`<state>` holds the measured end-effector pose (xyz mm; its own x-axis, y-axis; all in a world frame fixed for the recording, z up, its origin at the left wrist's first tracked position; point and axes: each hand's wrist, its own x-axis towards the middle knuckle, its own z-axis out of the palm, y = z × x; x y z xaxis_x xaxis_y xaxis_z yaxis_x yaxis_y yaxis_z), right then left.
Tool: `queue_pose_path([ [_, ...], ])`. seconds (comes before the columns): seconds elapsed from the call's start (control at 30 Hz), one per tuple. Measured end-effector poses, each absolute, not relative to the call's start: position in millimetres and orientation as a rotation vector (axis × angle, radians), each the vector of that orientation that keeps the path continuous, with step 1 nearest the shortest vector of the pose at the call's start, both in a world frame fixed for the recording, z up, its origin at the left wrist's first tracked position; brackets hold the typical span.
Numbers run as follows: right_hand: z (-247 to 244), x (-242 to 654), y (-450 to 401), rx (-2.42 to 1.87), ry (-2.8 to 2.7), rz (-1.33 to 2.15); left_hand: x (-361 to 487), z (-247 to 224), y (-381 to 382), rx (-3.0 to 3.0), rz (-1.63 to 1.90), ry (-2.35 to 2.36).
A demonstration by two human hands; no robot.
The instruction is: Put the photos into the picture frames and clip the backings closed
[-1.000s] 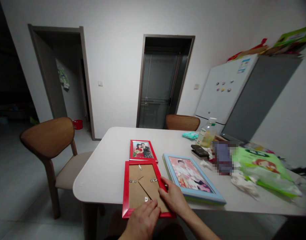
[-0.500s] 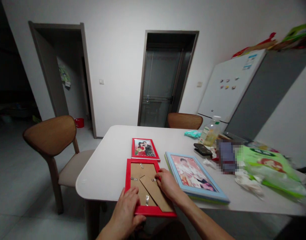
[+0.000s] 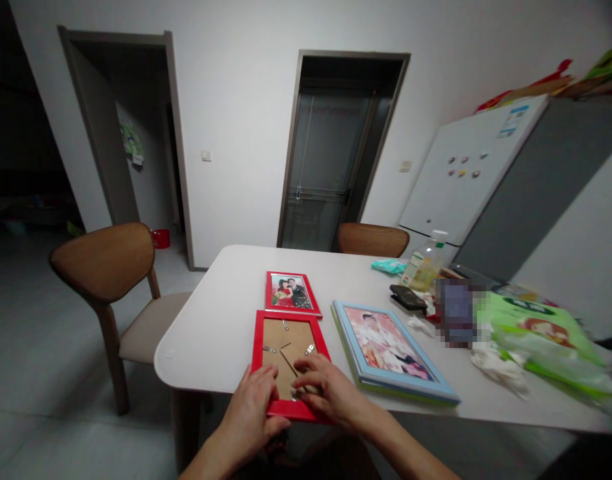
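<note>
A red picture frame point(image 3: 259, 340) lies face down near the table's front edge, its brown backing board point(image 3: 286, 337) showing several small metal clips. My left hand point(image 3: 253, 403) grips the lower left corner, fingers on top and thumb at the front edge. Bent over the lower part of the backing, my right hand point(image 3: 331, 393) has its fingertips pinched at the bottom clip, which they mostly cover. Just behind lies a second red frame point(image 3: 313, 301) with a couple's photo facing up. To the right are stacked larger frames, a light blue frame point(image 3: 349, 333) on top.
Farther right on the white table point(image 3: 211, 313) are a black wallet-like item point(image 3: 409, 298), a bottle of yellowish liquid point(image 3: 426, 263), crumpled tissues point(image 3: 499, 368) and a green plastic pack point(image 3: 536, 327). A wooden chair point(image 3: 106, 267) stands left; another chair point(image 3: 373, 240) is behind the table.
My right hand has moved from the right-side clip down to the bottom clip. The right-side clip now sits at a different angle. My left hand keeps its hold on the corner.
</note>
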<state>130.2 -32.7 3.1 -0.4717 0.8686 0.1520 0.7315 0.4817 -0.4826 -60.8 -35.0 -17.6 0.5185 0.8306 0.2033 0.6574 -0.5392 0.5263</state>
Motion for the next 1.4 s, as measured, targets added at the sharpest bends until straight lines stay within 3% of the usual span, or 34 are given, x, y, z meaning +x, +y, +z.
queue_pose_path([
  [0.33,0,110,-20,-1.34,-2.293,0.436,-60,-21,-35,2.371,0.641,1.221],
  [0.7,-16,66,38,-1.613,-2.133,0.212,-59,-15,-35,2.368,0.65,1.204],
  [1.1,-15,95,62,-1.914,-1.948,0.057,-63,-31,-34,2.381,0.736,1.194],
  [1.4,-1,114,20,-1.776,-2.035,0.132,-61,-16,-38,2.374,0.591,1.219],
])
